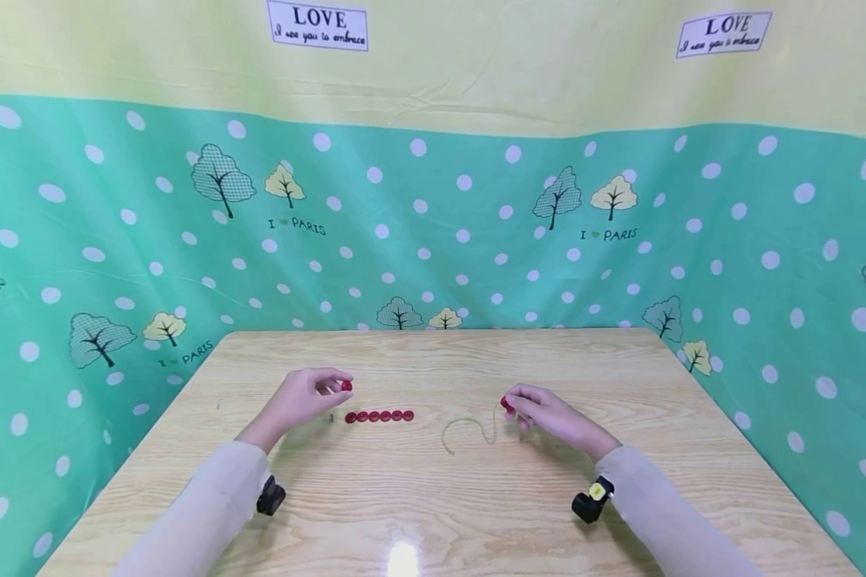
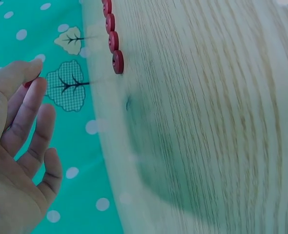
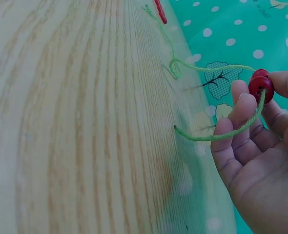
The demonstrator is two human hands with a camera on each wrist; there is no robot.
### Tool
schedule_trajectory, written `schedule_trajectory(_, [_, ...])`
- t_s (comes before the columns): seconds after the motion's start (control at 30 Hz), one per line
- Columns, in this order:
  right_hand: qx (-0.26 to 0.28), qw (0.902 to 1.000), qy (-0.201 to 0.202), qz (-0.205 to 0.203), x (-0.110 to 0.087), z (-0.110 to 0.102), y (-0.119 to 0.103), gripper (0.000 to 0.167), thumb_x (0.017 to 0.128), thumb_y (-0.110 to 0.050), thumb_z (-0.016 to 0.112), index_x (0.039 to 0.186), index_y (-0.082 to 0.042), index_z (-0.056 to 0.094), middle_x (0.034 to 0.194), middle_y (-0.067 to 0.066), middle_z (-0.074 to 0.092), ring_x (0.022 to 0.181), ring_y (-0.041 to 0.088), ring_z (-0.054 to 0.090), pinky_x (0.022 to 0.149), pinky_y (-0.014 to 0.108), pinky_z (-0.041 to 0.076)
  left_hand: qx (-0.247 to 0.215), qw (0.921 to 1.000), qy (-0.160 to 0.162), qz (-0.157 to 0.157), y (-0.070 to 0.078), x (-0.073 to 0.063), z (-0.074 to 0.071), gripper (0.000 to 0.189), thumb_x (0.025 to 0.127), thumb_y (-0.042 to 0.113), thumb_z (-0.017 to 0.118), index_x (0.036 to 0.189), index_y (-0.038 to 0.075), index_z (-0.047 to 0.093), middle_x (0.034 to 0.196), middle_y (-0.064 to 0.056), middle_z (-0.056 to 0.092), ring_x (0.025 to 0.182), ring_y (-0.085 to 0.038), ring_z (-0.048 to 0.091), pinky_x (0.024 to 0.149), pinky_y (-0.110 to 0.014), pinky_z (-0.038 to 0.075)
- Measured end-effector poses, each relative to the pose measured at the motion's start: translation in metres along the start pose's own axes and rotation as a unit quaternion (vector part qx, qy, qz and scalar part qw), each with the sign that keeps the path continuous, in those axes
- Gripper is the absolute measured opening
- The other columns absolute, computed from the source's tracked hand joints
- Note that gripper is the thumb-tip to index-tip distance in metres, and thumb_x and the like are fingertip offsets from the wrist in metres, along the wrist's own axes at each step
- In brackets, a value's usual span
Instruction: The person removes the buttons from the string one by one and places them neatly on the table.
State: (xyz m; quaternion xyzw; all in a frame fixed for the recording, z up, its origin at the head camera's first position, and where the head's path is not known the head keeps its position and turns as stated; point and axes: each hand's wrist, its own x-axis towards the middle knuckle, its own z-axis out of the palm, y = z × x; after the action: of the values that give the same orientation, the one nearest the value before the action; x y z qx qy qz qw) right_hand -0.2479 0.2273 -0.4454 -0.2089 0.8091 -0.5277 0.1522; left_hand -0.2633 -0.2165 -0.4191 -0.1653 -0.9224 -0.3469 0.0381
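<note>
My left hand (image 1: pixel 306 398) pinches a red button (image 1: pixel 346 385) between thumb and fingertips, above the left end of a row of buttons. In the left wrist view that button is mostly hidden by the fingers. Several red buttons (image 1: pixel 386 416) lie side by side on the wooden table (image 1: pixel 418 513). Farther right, my right hand (image 1: pixel 552 413) pinches what look like two stacked red buttons (image 3: pixel 261 89). A green string (image 3: pixel 232 132) passes through them. Its short end hangs over the right fingers; the longer part (image 1: pixel 464 420) curves across the tabletop toward the row.
A green and yellow curtain (image 1: pixel 447 232) with dots and trees surrounds the back and sides of the table. Black wrist cameras (image 1: pixel 270 495) are strapped to both forearms. A bright light reflection (image 1: pixel 402 558) shows at the table's near side.
</note>
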Motion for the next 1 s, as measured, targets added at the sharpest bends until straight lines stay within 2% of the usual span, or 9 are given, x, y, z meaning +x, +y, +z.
schedule_trajectory(0.13, [0.002, 1.0, -0.002, -0.002, 0.0, 0.0, 0.0, 0.041, 0.109, -0.031, 0.044, 0.118, 0.007, 0.054, 0.107, 0.027, 0.058, 0.081, 0.026, 0.054, 0.076, 0.036, 0.048, 0.002, 1.0, 0.0, 0.001, -0.007, -0.001, 0.0, 0.032, 0.091, 0.023, 0.076, 0.118, 0.007, 0.073, 0.089, 0.005, 0.069, 0.079, -0.013, 0.062, 0.071, -0.032, 0.052])
schedule_trajectory(0.3, [0.0, 1.0, -0.001, -0.001, 0.0, 0.0, 0.001, 0.041, 0.109, -0.032, 0.044, 0.118, 0.007, 0.055, 0.108, 0.027, 0.058, 0.08, 0.024, 0.055, 0.075, 0.035, 0.047, 0.009, 0.9998, -0.015, -0.008, -0.013, -0.004, 0.0, 0.031, 0.091, 0.022, 0.076, 0.117, 0.005, 0.073, 0.088, 0.004, 0.069, 0.078, -0.012, 0.062, 0.074, -0.034, 0.052])
schedule_trajectory(0.6, [-0.002, 1.0, -0.001, 0.002, 0.002, 0.0, 0.003, 0.043, 0.109, -0.032, 0.044, 0.118, 0.008, 0.055, 0.107, 0.027, 0.058, 0.081, 0.028, 0.055, 0.074, 0.033, 0.048, 0.01, 0.9981, -0.046, -0.038, -0.021, -0.01, 0.002, 0.028, 0.09, 0.021, 0.076, 0.114, 0.008, 0.074, 0.088, 0.004, 0.068, 0.079, -0.014, 0.063, 0.075, -0.033, 0.052])
schedule_trajectory(0.8, [-0.001, 1.0, -0.002, 0.0, 0.002, 0.001, 0.0, 0.044, 0.109, -0.033, 0.043, 0.119, 0.008, 0.055, 0.107, 0.027, 0.058, 0.081, 0.028, 0.055, 0.073, 0.033, 0.047, 0.038, 0.9965, -0.072, -0.022, -0.027, -0.013, 0.006, 0.024, 0.088, 0.024, 0.079, 0.109, 0.012, 0.076, 0.089, 0.007, 0.068, 0.08, -0.013, 0.061, 0.076, -0.035, 0.051])
schedule_trajectory(0.87, [-0.002, 1.0, -0.001, 0.002, 0.002, 0.0, 0.0, 0.044, 0.109, -0.033, 0.043, 0.119, 0.008, 0.055, 0.107, 0.027, 0.059, 0.08, 0.027, 0.055, 0.072, 0.032, 0.047, 0.04, 0.9961, -0.078, -0.011, -0.029, -0.013, 0.007, 0.024, 0.088, 0.024, 0.079, 0.108, 0.012, 0.076, 0.09, 0.007, 0.069, 0.08, -0.013, 0.062, 0.076, -0.036, 0.052])
schedule_trajectory(1.0, [-0.003, 1.0, 0.0, 0.0, 0.002, 0.0, 0.0, 0.043, 0.109, -0.032, 0.043, 0.119, 0.008, 0.055, 0.106, 0.026, 0.059, 0.079, 0.026, 0.055, 0.072, 0.032, 0.047, 0.04, 0.9957, -0.083, -0.008, -0.034, -0.013, 0.01, 0.021, 0.088, 0.024, 0.079, 0.107, 0.014, 0.077, 0.091, 0.009, 0.069, 0.081, -0.01, 0.062, 0.078, -0.036, 0.052])
